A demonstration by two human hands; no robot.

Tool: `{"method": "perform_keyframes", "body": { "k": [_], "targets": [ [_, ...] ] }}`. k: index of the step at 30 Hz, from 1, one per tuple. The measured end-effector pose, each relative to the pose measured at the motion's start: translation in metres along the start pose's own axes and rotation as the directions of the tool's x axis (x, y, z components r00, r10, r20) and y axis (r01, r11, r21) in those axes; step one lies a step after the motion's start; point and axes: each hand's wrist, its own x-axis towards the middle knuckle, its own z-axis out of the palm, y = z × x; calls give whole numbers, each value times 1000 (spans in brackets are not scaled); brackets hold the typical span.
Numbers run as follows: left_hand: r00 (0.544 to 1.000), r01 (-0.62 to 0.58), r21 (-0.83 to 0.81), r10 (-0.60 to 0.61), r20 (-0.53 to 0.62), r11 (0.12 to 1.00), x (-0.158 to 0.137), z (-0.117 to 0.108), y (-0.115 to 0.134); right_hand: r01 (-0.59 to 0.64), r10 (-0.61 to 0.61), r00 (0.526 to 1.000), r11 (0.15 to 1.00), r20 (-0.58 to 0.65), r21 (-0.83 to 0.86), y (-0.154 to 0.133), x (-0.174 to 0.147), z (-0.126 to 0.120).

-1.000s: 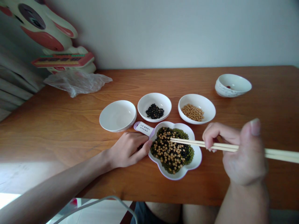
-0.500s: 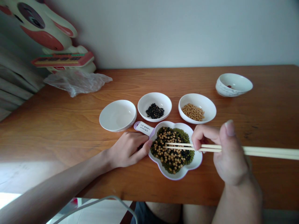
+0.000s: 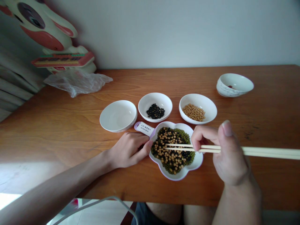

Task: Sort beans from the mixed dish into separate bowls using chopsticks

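The right hand [image 3: 228,161] is clamped around pale chopsticks [image 3: 269,152], their tips slightly parted at the mixed beans [image 3: 172,161] in the flower-shaped dish [image 3: 198,160], which sits on the surface [image 3: 70,131] in front of three white bowls [image 3: 155,98]; the left hand [image 3: 130,150] touches the dish's rim, though whether it grips I can't tell from here

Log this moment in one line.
left hand: at dish rim | right hand: holding chopsticks | tips: apart, at beans
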Motion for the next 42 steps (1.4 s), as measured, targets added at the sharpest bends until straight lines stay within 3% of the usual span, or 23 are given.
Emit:
{"method": "perform_keyframes", "body": {
  "k": [31, 42],
  "targets": [
    [1000, -6, -2, 7, 7, 1000, -2, 0, -3, 45, -42, 990, 999, -134, 20, 1, -3, -6],
    [1000, -15, 7, 15, 1, 1000, -2, 0, -3, -2, 3, 988, 1000, -158, 8, 3, -6, -10]
  ]
}}
